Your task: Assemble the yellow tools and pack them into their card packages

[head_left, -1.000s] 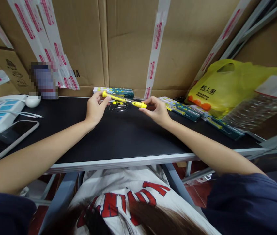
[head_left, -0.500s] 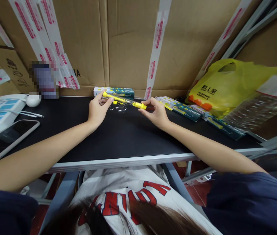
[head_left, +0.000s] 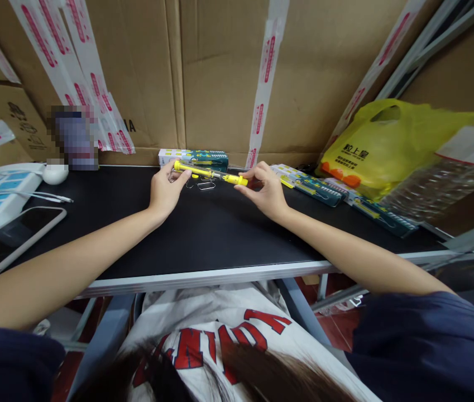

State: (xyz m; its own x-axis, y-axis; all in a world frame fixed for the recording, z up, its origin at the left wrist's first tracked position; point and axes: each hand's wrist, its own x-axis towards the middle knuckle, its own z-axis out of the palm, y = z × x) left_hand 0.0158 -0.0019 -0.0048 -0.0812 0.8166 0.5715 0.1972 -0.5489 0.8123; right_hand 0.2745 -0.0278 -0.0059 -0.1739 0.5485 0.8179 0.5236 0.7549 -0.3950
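A yellow tube-shaped tool [head_left: 211, 173] with a clear middle section is held between my two hands, above the black tabletop [head_left: 203, 234]. My left hand [head_left: 166, 190] pinches its left end. The right end, slightly lower, is gripped by the fingertips of my right hand [head_left: 267, 191]. Behind the tool lie small metal hooks [head_left: 206, 185] and little yellow parts. A printed box [head_left: 195, 157] stands at the back against the cardboard. Right of my right hand lie more printed boxes [head_left: 316, 188].
A yellow plastic bag [head_left: 370, 145] and a clear plastic package [head_left: 433, 178] occupy the right side. At the left are a power strip [head_left: 14, 190] with white cables and a phone [head_left: 10, 240]. Cardboard [head_left: 220, 72] rises behind the tabletop.
The camera view has shifted slightly. Both hands still hold the tool in nearly the same pose.
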